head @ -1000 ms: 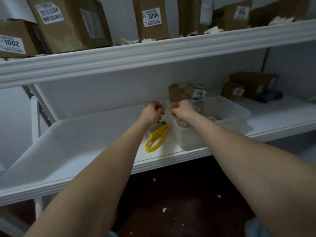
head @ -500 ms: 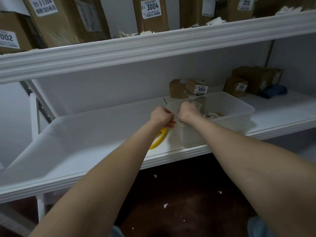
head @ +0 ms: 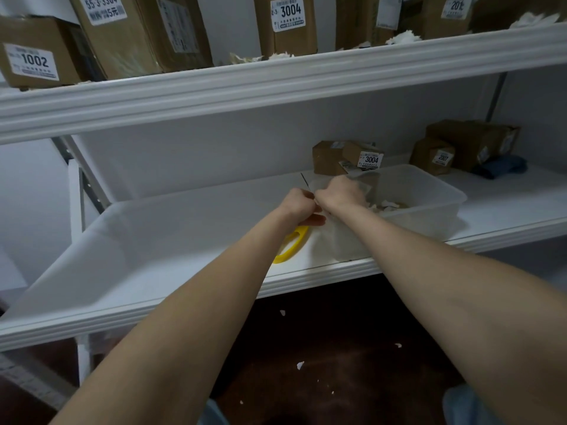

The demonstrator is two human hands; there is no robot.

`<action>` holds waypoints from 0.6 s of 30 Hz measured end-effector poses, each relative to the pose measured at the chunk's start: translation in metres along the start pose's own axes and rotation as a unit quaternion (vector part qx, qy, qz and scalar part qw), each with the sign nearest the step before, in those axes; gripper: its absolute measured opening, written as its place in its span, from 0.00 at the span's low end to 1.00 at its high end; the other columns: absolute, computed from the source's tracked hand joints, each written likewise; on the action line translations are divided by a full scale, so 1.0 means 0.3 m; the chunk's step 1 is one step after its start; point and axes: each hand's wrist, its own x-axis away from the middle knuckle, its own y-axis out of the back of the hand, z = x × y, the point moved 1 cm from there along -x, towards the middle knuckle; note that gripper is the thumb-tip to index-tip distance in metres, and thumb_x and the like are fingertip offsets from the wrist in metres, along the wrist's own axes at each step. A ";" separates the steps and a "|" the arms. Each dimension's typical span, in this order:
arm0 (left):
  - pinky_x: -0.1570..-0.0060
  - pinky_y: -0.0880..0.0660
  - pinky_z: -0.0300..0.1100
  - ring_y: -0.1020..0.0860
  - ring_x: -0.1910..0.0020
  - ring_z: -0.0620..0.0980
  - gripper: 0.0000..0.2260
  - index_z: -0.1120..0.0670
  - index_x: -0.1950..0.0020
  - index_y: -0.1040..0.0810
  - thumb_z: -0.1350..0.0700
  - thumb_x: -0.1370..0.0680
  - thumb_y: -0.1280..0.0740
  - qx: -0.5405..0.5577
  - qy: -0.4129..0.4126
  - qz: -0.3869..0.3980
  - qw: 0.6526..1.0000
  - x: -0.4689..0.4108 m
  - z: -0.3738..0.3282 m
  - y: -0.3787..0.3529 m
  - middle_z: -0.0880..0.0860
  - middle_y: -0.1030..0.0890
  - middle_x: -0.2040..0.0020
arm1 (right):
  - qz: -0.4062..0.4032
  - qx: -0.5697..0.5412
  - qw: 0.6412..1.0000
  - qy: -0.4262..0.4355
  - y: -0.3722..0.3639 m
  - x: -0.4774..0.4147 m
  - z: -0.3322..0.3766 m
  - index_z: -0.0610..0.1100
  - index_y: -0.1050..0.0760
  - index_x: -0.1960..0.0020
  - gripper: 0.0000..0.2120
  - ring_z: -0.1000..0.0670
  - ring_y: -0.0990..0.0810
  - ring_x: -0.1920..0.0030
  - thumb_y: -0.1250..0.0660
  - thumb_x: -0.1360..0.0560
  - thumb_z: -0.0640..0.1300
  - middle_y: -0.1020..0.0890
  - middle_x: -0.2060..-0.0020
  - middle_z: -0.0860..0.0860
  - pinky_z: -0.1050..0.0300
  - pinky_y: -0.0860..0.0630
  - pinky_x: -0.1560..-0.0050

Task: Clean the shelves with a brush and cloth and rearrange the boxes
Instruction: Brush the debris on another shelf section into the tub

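Delta vs 1 s ago: hands have closed the gap and dropped slightly toward the bin corner. The brush bristles showed then; now the left forearm covers the head and only the yellow loop handle shows. Vs 0.5 s ago: almost no change, same spot, same pose.

Left hand (head: pixel 299 205): fist, back of hand up, thumb sticking out underneath toward 3 o'clock. Right hand (head: pixel 339 193): fist too, knuckles pointing to 9 o'clock, just above the bin's near-left corner. The two fists sit knuckle to knuckle, touching or nearly so. Fingers are curled on both, but what they grip, if anything, is hidden: cannot tell. Both forearms are stretched out straight, converging from the frame's 7 and 4 o'clock.

Brush (head: pixel 291 245): flat on the lower shelf (head: pixel 153 240), at 6 o'clock of the left hand, just beside the bin's left wall.

Clear plastic bin (head: pixel 435 191): on the same shelf at 3 o'clock of the hands, pale paper scraps (head: pixel 388 206) inside.

Small 3004 box (head: pixel 352 156): at the back of the shelf, 12 o'clock of the right hand. 2007 box (head: pixel 432 156) and a larger box (head: pixel 469 139) at 2 o'clock, blue cloth (head: pixel 501 167) touching them on the right.

Upper shelf (head: pixel 276 78): carries labelled cartons, 1002 box (head: pixel 33 53) at the frame's 10 o'clock.

Floor (head: pixel 337 348): dark, with white scraps (head: pixel 300 365) at 6 o'clock.
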 end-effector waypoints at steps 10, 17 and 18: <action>0.64 0.21 0.37 0.22 0.64 0.49 0.19 0.65 0.30 0.35 0.67 0.21 0.40 0.069 -0.003 0.031 0.997 0.041 0.012 0.100 0.56 0.22 0.61 | -0.049 0.129 0.987 0.081 -0.018 0.036 0.059 0.46 0.21 0.40 0.13 0.42 0.24 0.38 0.35 0.24 0.44 0.21 0.40 0.44 0.52 0.26 0.44; 0.45 0.23 0.44 0.21 0.45 0.56 0.15 0.58 0.40 0.20 0.65 0.24 0.38 -0.315 -0.007 -0.137 0.939 0.069 0.217 0.392 0.56 0.19 0.44 | 0.104 0.132 0.969 0.181 -0.191 0.123 0.132 0.50 0.19 0.43 0.13 0.44 0.21 0.41 0.35 0.26 0.45 0.19 0.42 0.46 0.56 0.25 0.46; 0.42 0.26 0.41 0.21 0.43 0.55 0.15 0.56 0.40 0.19 0.65 0.25 0.37 -0.365 -0.003 -0.131 0.922 0.084 0.248 0.416 0.55 0.19 0.41 | 0.128 0.148 0.963 0.186 -0.226 0.138 0.130 0.50 0.19 0.43 0.13 0.44 0.22 0.41 0.35 0.26 0.46 0.19 0.42 0.47 0.57 0.25 0.47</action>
